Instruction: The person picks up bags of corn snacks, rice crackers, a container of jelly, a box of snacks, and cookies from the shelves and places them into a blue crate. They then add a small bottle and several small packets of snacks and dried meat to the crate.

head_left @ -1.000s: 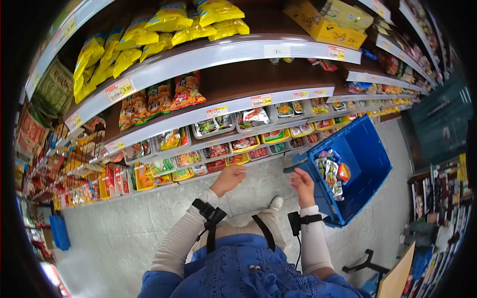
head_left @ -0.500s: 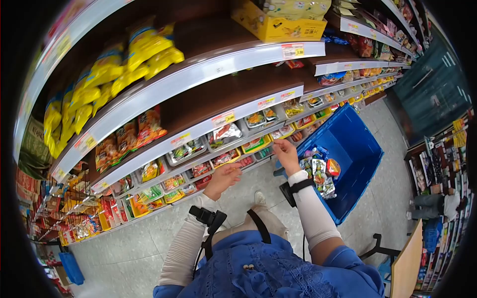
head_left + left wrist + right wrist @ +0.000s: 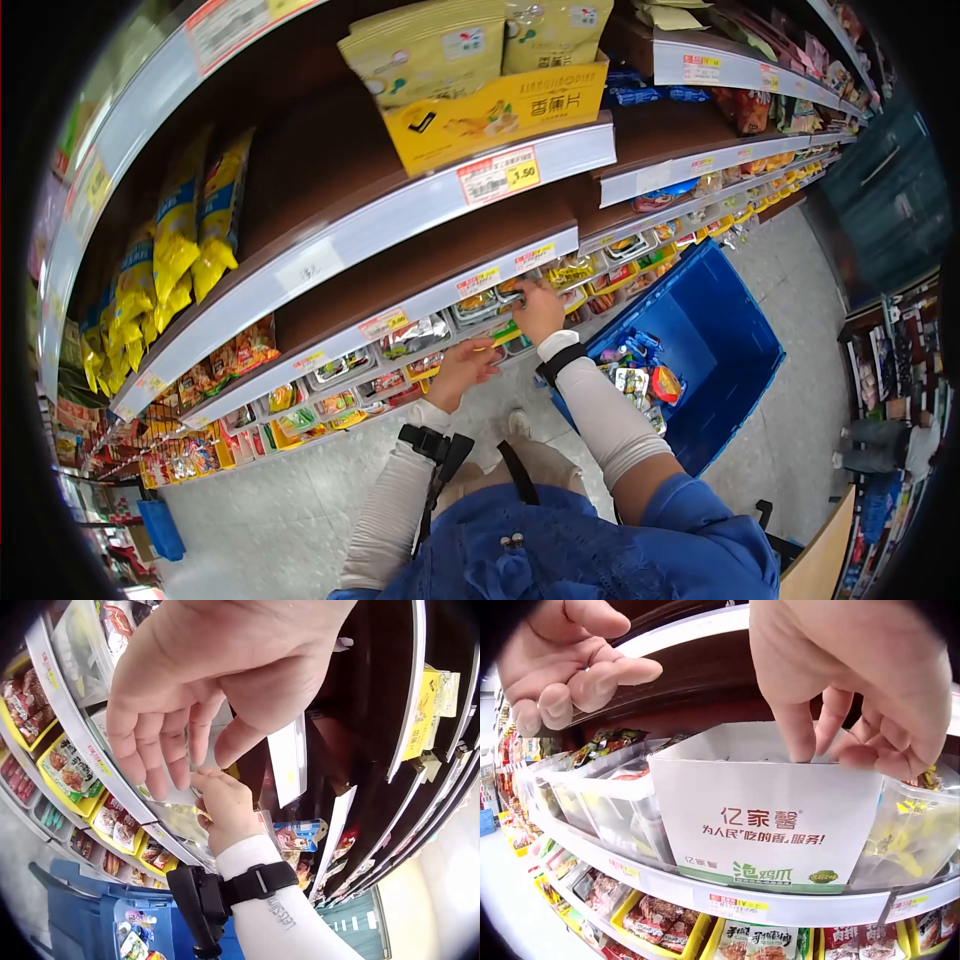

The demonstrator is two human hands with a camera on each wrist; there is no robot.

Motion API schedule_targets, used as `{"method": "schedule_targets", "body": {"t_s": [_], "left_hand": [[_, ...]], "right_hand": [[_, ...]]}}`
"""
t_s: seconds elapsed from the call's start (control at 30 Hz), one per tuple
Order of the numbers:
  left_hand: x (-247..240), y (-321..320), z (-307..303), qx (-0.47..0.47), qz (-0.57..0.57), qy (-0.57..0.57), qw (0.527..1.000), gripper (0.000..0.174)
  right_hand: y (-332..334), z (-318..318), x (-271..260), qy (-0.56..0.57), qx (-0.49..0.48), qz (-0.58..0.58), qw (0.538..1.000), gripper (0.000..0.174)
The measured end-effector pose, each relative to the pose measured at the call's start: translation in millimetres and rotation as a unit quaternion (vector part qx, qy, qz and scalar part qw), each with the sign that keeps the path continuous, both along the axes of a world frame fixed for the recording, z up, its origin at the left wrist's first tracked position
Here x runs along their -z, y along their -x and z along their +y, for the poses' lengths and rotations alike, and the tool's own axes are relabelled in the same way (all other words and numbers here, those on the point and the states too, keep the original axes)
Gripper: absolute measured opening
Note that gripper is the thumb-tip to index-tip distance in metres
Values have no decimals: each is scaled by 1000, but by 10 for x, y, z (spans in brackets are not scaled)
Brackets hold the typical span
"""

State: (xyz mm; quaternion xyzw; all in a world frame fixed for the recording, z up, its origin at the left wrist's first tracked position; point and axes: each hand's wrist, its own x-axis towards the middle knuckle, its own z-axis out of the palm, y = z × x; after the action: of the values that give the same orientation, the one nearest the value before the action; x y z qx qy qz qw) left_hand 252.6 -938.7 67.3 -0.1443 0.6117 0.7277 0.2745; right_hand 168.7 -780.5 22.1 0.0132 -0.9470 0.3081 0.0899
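Note:
My right hand (image 3: 540, 312) reaches to the middle shelf. In the right wrist view its fingers point down over the white printed carton (image 3: 765, 817), with the foremost fingertips dipping behind its front rim. What those fingertips touch inside is hidden, and I cannot tell whether they grip anything. My left hand (image 3: 462, 372) hovers in front of the shelf edge, palm showing and fingers loosely bent, holding nothing; the left wrist view has it above and beside the right hand. Clear plastic bins (image 3: 622, 802) of packaged snacks flank the carton.
A blue basket (image 3: 725, 330) with several packaged snacks (image 3: 640, 375) inside stands to the right. Above, a yellow box (image 3: 500, 110) of snack bags sits on the upper shelf, whose edge (image 3: 310, 265) juts out over the lower rows. Yellow trays (image 3: 660, 922) line the row below.
My right hand has moved from beside the blue basket up and leftward to the shelf carton. My left hand stays near the shelf front, fingers loose. The view has shifted right along the shelves.

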Motion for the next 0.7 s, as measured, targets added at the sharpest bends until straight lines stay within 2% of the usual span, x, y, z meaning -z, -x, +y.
{"method": "schedule_targets", "body": {"t_s": [0.03, 0.23, 0.47, 0.53, 0.57, 0.67, 0.7], "left_hand": [[4, 21, 6, -5, -9, 7, 1000, 27], [150, 164, 18, -4, -40, -7, 999, 28], [136, 329, 118, 7, -57, -38, 998, 29], [164, 356, 115, 13, -62, -29, 998, 29], [175, 371, 112, 16, -64, -22, 998, 29], [221, 386, 114, 13, -68, -29, 997, 30], [208, 386, 117, 12, -69, -31, 997, 30]], "right_hand": [[16, -13, 12, -33, 7, 17, 999, 22], [27, -1, 47, -49, -12, 27, 998, 16], [-3, 14, -1, -6, 19, 48, 999, 17], [16, -13, -92, -83, 17, 10, 996, 22], [31, -33, -120, -123, 10, 29, 992, 26], [76, -85, -104, -175, 6, 38, 984, 24], [67, -77, -80, -178, -5, 48, 983, 18]]}}
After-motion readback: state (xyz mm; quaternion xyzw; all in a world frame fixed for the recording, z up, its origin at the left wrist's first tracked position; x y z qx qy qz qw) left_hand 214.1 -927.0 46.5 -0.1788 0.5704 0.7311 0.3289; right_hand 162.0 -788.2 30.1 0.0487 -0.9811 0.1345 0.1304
